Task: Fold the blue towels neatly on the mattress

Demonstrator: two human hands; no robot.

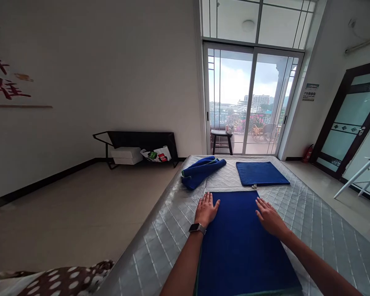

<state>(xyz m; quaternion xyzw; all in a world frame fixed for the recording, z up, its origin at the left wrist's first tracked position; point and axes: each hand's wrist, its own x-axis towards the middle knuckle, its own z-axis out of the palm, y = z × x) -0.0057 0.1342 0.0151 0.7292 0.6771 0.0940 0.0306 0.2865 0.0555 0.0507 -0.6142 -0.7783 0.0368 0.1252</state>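
A blue cloth (243, 246) with green edging lies flat and long on the silver quilted mattress (154, 246). My left hand (206, 209), with a watch on its wrist, rests flat on the cloth's far left corner, fingers stretched out. On the far right edge lies my right hand (269, 216), its fingers also straight and pressing on the fabric. Beyond my right hand is a neatly folded blue cloth (262, 173) with a small white tag at its near edge. Past my left hand sits a crumpled blue cloth (202, 170).
Brown polka-dot fabric (64, 281) shows at the lower left. By the wall a black bench frame (142, 139) stands over a white box (126, 155) and a printed bag (157, 154). A white stool (362, 176) is at right, near a fire extinguisher (307, 153). Sliding glass doors close the far side.
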